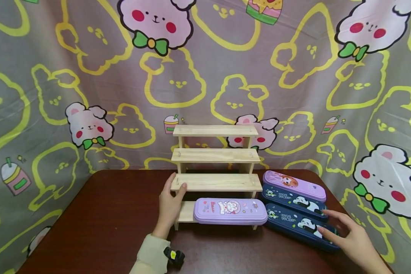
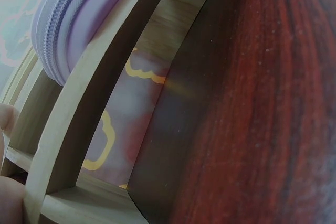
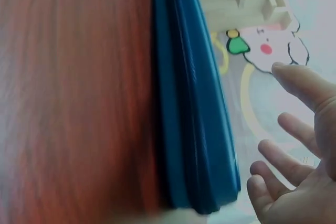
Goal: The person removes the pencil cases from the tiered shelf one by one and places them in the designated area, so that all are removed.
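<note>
A stepped wooden rack (image 1: 219, 182) stands on the table, and my left hand (image 1: 170, 203) grips the left end of its second-lowest step. On the lowest step lies a lilac pencil case (image 1: 209, 215) with a cartoon rabbit; its zip side shows in the left wrist view. At the right, my right hand (image 1: 354, 238) spreads its fingers over the right end of the front navy panda pencil case (image 1: 287, 224). In the right wrist view a gap shows between the fingers and the navy case (image 3: 202, 108). Another navy panda case (image 1: 284, 196) lies behind it.
A pink-purple pencil case (image 1: 294, 184) with a cartoon girl lies behind the navy ones, right of the rack. The dark wooden table (image 1: 123, 217) ends at a cartoon-printed curtain (image 1: 205, 68) at the back and sides.
</note>
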The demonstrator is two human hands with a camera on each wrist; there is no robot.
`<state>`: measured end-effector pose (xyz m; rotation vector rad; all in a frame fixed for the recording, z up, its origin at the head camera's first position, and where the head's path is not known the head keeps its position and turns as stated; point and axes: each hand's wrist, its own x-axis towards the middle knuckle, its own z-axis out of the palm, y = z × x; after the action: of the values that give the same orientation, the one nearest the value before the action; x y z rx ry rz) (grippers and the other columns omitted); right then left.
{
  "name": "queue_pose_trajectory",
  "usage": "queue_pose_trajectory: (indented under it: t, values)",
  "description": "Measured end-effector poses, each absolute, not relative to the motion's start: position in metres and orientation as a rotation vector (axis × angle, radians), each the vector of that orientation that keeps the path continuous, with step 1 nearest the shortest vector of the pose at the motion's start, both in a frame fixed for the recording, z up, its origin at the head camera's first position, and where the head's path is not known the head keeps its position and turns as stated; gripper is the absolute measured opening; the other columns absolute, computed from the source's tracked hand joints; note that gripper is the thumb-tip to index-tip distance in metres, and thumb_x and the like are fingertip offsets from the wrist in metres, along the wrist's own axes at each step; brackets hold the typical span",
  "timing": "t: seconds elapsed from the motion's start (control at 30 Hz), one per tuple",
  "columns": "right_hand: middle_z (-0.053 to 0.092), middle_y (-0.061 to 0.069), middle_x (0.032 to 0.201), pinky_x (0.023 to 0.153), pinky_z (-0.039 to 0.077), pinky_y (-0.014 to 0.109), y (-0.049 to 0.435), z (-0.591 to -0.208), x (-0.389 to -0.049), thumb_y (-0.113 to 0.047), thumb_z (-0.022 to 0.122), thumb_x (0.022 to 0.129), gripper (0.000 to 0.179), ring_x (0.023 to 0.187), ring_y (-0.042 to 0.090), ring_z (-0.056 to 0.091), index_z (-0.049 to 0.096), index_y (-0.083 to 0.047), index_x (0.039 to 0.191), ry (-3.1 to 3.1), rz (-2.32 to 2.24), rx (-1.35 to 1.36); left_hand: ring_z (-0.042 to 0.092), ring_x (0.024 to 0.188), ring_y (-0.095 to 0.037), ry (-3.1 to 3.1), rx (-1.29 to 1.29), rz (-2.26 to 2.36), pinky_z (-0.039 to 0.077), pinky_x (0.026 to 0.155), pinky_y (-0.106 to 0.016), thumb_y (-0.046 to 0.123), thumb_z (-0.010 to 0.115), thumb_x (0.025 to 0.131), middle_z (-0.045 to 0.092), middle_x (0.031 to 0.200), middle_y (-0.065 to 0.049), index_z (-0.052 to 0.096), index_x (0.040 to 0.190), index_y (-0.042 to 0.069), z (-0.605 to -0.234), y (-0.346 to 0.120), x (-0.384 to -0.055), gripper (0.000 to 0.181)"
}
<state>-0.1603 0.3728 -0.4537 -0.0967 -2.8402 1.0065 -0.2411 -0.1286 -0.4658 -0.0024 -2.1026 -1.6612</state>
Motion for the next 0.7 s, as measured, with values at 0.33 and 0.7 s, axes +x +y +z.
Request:
queue_pose_trajectory:
  t: [0.33, 0.7]
  values:
    - [0.054, 0.015, 0.132, 0.076, 0.043, 0.01, 0.333, -0.443, -0.164, -0.037, 0.077, 0.087, 0.059, 0.114, 0.029, 0.048, 0.056, -0.01, 0.136, -2.723, 1.063, 0.138, 0.041, 0.136, -0.022, -2.104, -0.005, -1.651, 0.032, 0.111, -0.047, 0.036, 0.068, 0.095, 0.05, 0.145, -0.007, 0.045, 0.149, 0.018, -0.468, -0.129, -0.242, 0.061]
    - [0.056, 0.003, 0.131, 0.084, 0.053, 0.029, 0.294, -0.441, -0.179, -0.025, 0.077, 0.088, 0.051, 0.113, 0.018, 0.051, 0.058, -0.013, 0.134, -2.633, 1.111, 0.403, 0.038, 0.138, -0.021, -2.116, -0.006, -1.667, 0.031, 0.112, -0.048, 0.041, 0.066, 0.095, 0.047, 0.148, -0.005, 0.043, 0.15, 0.021, -0.465, -0.13, -0.241, 0.063]
